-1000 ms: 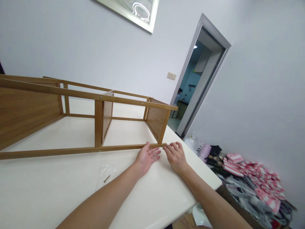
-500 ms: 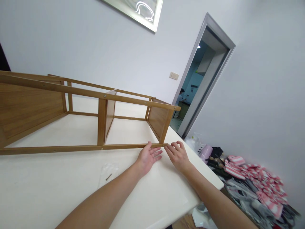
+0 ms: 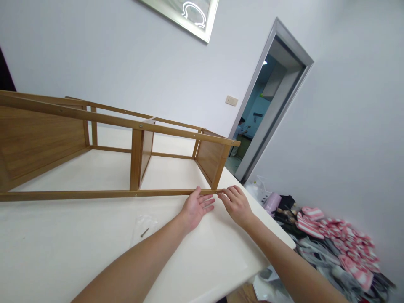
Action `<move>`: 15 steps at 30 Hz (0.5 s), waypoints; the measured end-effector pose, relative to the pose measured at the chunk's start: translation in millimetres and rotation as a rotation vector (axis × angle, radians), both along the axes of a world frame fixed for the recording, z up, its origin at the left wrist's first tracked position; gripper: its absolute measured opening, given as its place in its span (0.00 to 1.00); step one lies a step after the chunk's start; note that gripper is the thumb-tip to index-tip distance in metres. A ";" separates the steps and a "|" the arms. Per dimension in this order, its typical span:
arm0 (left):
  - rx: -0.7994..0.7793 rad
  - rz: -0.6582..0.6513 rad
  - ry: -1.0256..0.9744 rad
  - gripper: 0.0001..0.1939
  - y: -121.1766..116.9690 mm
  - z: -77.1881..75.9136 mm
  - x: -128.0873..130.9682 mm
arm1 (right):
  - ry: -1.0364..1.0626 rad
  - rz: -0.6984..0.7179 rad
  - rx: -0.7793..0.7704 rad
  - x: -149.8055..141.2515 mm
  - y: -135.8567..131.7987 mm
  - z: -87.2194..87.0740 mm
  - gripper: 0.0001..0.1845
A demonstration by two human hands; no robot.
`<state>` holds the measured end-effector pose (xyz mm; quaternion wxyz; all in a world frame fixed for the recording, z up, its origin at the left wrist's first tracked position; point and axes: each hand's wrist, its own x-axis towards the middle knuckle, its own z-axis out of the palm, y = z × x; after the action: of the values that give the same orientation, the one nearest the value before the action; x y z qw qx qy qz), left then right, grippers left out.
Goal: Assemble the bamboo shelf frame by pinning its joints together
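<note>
A brown wooden shelf rack point(image 3: 170, 193) lies on its side on a white table, its panels standing between long rails. At the near lower rail, my left hand point(image 3: 194, 210) rests palm up, thumb against the wood and fingers stretched out and apart. My right hand point(image 3: 236, 205) is closed in a pinch at that rail's right end, close to the corner panel point(image 3: 211, 158); whatever its fingertips hold is hidden or too small to make out. Left of my left forearm, a single screw point(image 3: 144, 232) lies on a clear plastic bag point(image 3: 150, 221).
The white table point(image 3: 78, 248) ends at a corner on the right. Beyond that lie heaped clothes point(image 3: 341, 235) and a lilac roll point(image 3: 272, 202). Behind stands a doorway point(image 3: 252, 118) with a person point(image 3: 239, 128) in the far room. A framed picture point(image 3: 192, 17) hangs above.
My right hand's fingers have curled and shifted slightly at the rail's end. My left hand stays in place, and the view has moved a little.
</note>
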<state>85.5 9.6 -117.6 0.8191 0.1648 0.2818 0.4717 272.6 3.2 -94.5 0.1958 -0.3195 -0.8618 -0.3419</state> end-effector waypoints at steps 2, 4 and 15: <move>0.000 -0.002 -0.008 0.20 1.3 -2.1 0.6 | 0.009 0.000 -0.007 1.1 -1.1 -1.8 0.10; -0.004 0.000 -0.010 0.20 1.9 -3.1 1.0 | 0.017 -0.013 -0.003 2.5 -2.1 -3.6 0.09; 0.003 0.002 -0.007 0.19 0.8 -1.1 0.1 | 0.032 -0.065 0.060 0.4 -4.8 -6.1 0.05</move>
<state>85.6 10.5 -118.6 0.8195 0.1639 0.2783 0.4733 273.0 -1.6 -100.6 0.2080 -0.3468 -0.8371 -0.3684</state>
